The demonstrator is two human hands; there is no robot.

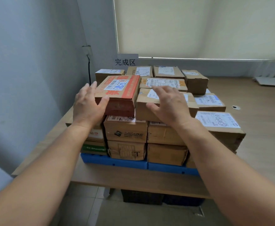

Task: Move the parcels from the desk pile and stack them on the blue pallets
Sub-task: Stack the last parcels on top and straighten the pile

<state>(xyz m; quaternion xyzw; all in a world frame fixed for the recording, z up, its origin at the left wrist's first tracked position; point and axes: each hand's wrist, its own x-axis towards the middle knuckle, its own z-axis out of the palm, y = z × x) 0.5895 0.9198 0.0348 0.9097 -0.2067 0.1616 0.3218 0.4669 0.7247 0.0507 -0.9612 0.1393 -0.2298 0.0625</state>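
Parcels (127,129) atop blue pallets (114,161); left hand (87,106) touches red pkg (120,88).

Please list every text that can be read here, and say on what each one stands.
"完成区": white paper sign on the wall.
"T": handwritten on a bottom-row carton.
Shipping labels and the print on the red-printed parcel: too blurred to read.

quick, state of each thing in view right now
red-printed parcel: top of stack, closed, label up
left hand: open, against that parcel's left side
right hand: open, spread over plain brown parcel, contact unclear
blue pallets: loaded with stacked parcels
roller blind: lowered
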